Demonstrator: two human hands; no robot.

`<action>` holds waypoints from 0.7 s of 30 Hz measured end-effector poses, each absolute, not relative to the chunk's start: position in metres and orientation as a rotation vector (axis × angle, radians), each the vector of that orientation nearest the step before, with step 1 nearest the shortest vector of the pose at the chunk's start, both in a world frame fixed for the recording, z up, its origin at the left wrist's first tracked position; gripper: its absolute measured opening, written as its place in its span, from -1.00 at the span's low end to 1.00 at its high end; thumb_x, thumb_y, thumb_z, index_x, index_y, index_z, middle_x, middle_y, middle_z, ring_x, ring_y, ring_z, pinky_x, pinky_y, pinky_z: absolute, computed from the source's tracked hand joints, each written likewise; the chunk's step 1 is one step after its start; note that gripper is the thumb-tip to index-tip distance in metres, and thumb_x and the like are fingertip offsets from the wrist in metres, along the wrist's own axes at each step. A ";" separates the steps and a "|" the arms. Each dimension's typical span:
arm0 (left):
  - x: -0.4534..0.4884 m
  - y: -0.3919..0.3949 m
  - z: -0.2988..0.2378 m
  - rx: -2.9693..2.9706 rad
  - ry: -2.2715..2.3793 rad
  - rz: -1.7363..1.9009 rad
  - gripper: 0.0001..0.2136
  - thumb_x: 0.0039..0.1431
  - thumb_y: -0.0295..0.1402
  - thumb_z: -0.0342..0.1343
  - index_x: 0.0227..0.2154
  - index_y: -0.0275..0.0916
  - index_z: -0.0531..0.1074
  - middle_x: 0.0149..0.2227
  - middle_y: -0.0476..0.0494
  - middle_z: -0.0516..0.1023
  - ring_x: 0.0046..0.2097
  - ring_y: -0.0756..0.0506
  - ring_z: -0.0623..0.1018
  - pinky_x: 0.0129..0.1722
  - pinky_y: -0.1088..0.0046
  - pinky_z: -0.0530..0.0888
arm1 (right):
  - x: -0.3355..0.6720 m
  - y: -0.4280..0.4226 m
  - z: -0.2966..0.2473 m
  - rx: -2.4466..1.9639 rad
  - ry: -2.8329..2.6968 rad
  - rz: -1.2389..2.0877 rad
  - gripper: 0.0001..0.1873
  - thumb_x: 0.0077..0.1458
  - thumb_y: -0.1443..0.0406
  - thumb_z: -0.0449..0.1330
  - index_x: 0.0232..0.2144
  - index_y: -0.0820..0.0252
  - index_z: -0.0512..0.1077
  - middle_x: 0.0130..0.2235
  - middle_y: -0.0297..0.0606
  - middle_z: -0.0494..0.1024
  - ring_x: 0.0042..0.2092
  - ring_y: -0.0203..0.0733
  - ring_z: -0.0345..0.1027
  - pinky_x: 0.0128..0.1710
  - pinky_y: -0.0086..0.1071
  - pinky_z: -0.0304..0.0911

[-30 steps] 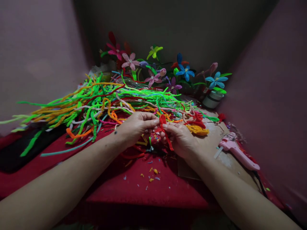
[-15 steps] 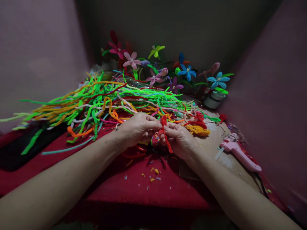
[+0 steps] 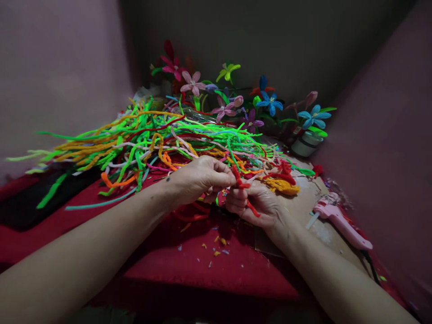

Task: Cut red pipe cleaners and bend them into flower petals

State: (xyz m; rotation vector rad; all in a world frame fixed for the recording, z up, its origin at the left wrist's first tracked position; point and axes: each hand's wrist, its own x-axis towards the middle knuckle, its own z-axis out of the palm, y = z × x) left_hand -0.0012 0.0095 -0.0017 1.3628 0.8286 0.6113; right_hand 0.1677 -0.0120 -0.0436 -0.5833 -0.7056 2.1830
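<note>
Red pipe cleaner (image 3: 240,183) sat mid-frame, clamped in the fingertips of your left hand (image 3: 202,177) and right hand (image 3: 265,202), its tail slanting past the right fingers.

The scene is dim, the back wall (image 3: 270,31) sinking almost to black and the side walls (image 3: 57,54) a dull mauve. Soft light, seemingly from above, leaves shadow on the tabletop (image 3: 189,270) beneath the hands (image 3: 197,177); below its front edge all is dark. The green stems (image 3: 216,130) look brightest. Forearms (image 3: 101,243) stretch toward the lower corners; fine detail around the fingers (image 3: 221,179) is soft.
</note>
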 end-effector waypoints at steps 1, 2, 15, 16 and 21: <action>-0.001 0.009 -0.001 1.383 0.829 0.614 -0.83 -0.03 -0.30 0.15 -0.60 -0.28 0.38 -0.66 0.05 0.29 -0.66 0.12 0.24 -0.71 0.58 0.17 | 0.168 -0.012 -0.043 -0.586 -0.715 2.181 -0.87 -0.15 0.46 0.19 -0.52 0.24 0.29 -0.65 -0.46 0.22 -0.60 -0.44 0.07 -0.55 -0.52 0.09; -0.001 0.009 0.000 1.401 0.836 0.617 -0.82 -0.04 -0.29 0.16 -0.59 -0.29 0.37 -0.64 0.04 0.32 -0.65 0.12 0.25 -0.70 0.58 0.18 | 0.167 -0.012 -0.043 -0.588 -0.723 2.180 -0.87 -0.14 0.46 0.19 -0.53 0.24 0.28 -0.65 -0.47 0.20 -0.60 -0.45 0.04 -0.56 -0.52 0.08; 0.005 0.005 0.007 1.725 0.902 0.866 -0.86 -0.01 -0.45 0.09 -0.34 -0.31 0.45 -0.49 -0.02 0.48 -0.50 0.06 0.42 -0.54 0.60 0.34 | 0.164 -0.015 -0.034 -0.585 -0.650 2.244 -0.86 -0.23 0.49 0.16 -0.60 0.24 0.25 -0.70 -0.51 0.11 -0.66 -0.51 -0.10 -0.68 -0.63 -0.06; 0.004 0.005 0.007 1.761 0.913 0.882 -0.85 0.00 -0.45 0.08 -0.33 -0.30 0.47 -0.46 -0.03 0.51 -0.45 0.04 0.45 -0.49 0.59 0.37 | 0.165 -0.015 -0.033 -0.590 -0.653 2.251 -0.86 -0.23 0.48 0.16 -0.60 0.24 0.25 -0.70 -0.52 0.09 -0.67 -0.51 -0.12 -0.69 -0.65 -0.06; 0.002 0.007 0.006 1.901 0.908 0.901 -0.82 0.02 -0.38 0.09 -0.32 -0.28 0.52 -0.37 -0.08 0.56 -0.31 -0.03 0.51 -0.33 0.53 0.40 | 0.166 -0.016 -0.031 -0.582 -0.665 2.273 -0.90 -0.23 0.45 0.17 -0.55 0.25 0.32 -0.69 -0.55 0.03 -0.68 -0.53 -0.21 -0.73 -0.68 -0.10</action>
